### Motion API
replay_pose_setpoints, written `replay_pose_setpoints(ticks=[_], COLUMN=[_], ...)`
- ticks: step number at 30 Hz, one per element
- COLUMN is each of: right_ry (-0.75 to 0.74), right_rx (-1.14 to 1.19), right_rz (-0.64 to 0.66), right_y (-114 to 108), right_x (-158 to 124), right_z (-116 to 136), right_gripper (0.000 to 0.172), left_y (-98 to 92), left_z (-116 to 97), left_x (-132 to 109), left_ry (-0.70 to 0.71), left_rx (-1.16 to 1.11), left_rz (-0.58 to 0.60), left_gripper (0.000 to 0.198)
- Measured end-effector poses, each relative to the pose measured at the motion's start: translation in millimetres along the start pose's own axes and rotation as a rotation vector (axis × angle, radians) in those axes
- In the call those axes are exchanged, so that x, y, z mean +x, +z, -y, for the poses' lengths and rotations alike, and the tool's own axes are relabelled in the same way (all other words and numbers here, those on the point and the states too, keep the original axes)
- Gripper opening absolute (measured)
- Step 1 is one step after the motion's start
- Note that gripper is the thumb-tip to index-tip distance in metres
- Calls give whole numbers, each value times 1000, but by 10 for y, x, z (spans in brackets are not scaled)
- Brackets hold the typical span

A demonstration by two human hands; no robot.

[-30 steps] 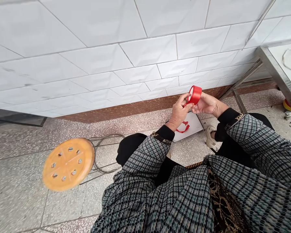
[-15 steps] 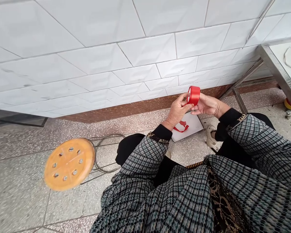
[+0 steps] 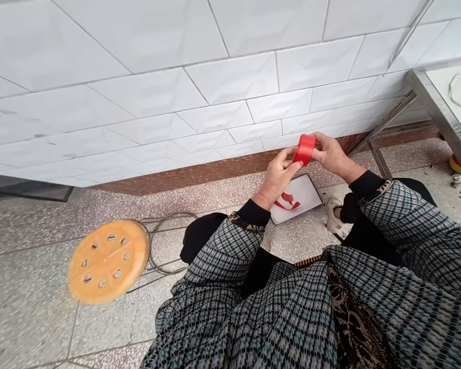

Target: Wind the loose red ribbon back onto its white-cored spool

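Note:
A roll of shiny red ribbon [image 3: 304,149] is held up in front of the wall's base. My left hand [image 3: 279,173] grips its left side, with the thumb on the lower edge. At the roll's upper right, my right hand [image 3: 330,154] has its fingers closed on the ribbon; some fingertips are hidden behind it. Below the hands a white, dark-edged board [image 3: 309,195] lies on the floor, bearing a loose curled piece of red ribbon [image 3: 287,201].
An orange round stool seat with holes [image 3: 107,261] and thin metal legs lies tipped on the speckled floor at left. White wall tiles [image 3: 234,77] rise ahead. A metal-framed table [image 3: 441,113] stands at right. A white shoe [image 3: 333,219] is beside the board.
My right hand has risen from below the roll's right side to its upper edge, and its fingers have closed on it. The roll has tilted slightly.

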State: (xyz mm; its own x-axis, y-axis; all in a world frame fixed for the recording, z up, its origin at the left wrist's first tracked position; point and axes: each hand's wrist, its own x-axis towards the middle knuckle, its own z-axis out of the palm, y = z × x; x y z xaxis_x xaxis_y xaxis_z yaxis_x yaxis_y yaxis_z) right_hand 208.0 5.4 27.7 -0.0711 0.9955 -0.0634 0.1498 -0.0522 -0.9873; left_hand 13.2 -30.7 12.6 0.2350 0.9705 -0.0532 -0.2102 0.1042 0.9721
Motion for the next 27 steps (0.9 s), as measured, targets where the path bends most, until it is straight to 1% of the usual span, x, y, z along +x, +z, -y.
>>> replay_pose_setpoints(ticks=[3, 5, 10, 12, 16, 19, 22, 25, 27], right_ry=[64, 138, 260, 314, 431, 493, 561, 654, 698], right_rx=[70, 81, 197, 220, 195, 239, 363, 482, 536], right_rz=[-148, -178, -100, -83, -104, -108, -109, -62, -18], right_y=[-11, -32, -74, -58, 18, 67, 97, 127, 147], right_x=[110, 164, 169, 148, 110, 82, 48, 4, -24], right_z=[-61, -105, -136, -102, 3, 61, 86, 90, 86], right_gripper=[25, 22, 9, 12, 23, 26, 26, 30, 34], left_y=[59, 86, 101, 95, 77, 74, 82, 92, 94], left_z=[29, 42, 52, 37, -15, -14, 58, 159, 207], left_x=[10, 4, -32, -45, -61, -65, -56, -26, -2], left_ry=[41, 41, -24, -51, -57, -60, -92, -118, -95], left_rx=[11, 27, 40, -16, -177, -207, -159, -42, 43], left_rz=[-119, -131, -72, -64, -53, -26, 3, -13, -16], left_gripper=[20, 23, 33, 36, 40, 43, 45, 44, 40])
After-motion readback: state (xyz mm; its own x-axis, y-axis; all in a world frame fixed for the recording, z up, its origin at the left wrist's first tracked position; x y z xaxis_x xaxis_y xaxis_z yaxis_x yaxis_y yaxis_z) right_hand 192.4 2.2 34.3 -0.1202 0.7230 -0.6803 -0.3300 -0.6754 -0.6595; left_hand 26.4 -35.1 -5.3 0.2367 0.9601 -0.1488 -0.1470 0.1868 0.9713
